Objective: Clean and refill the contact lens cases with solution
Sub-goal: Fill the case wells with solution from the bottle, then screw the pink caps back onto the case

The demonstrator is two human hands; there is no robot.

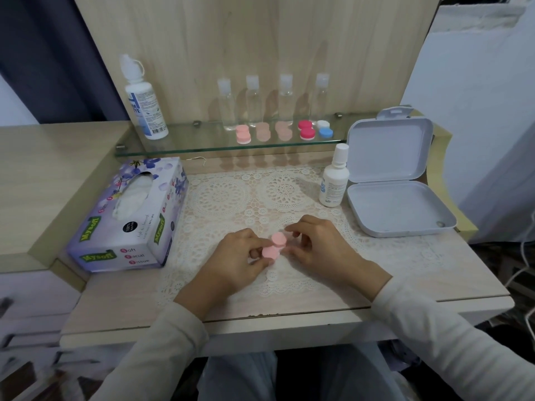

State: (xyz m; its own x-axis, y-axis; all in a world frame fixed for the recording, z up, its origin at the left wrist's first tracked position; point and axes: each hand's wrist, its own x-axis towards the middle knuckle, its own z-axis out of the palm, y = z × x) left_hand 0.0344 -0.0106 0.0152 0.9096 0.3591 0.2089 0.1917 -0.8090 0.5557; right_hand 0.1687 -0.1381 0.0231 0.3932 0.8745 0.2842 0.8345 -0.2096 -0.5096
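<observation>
A pink contact lens case point(274, 246) with two round caps sits low over the lace mat point(249, 198), between my hands. My left hand point(238, 257) pinches its near cap from the left. My right hand point(314, 247) curls its fingers around the far cap from the right. A small white solution bottle point(334, 178) stands at the mat's right edge. A larger solution bottle point(144, 99) stands on the glass shelf point(179, 146). Several more lens cases line the shelf: pink point(242, 134), beige point(263, 132), beige point(283, 131), red point(306, 130), blue and white point(324, 129).
A tissue box point(130, 215) lies left of the mat. An open grey hinged box point(396, 180) sits at the right. Several clear travel bottles point(254, 102) stand behind the cases on the shelf. The desk's front edge runs just under my wrists.
</observation>
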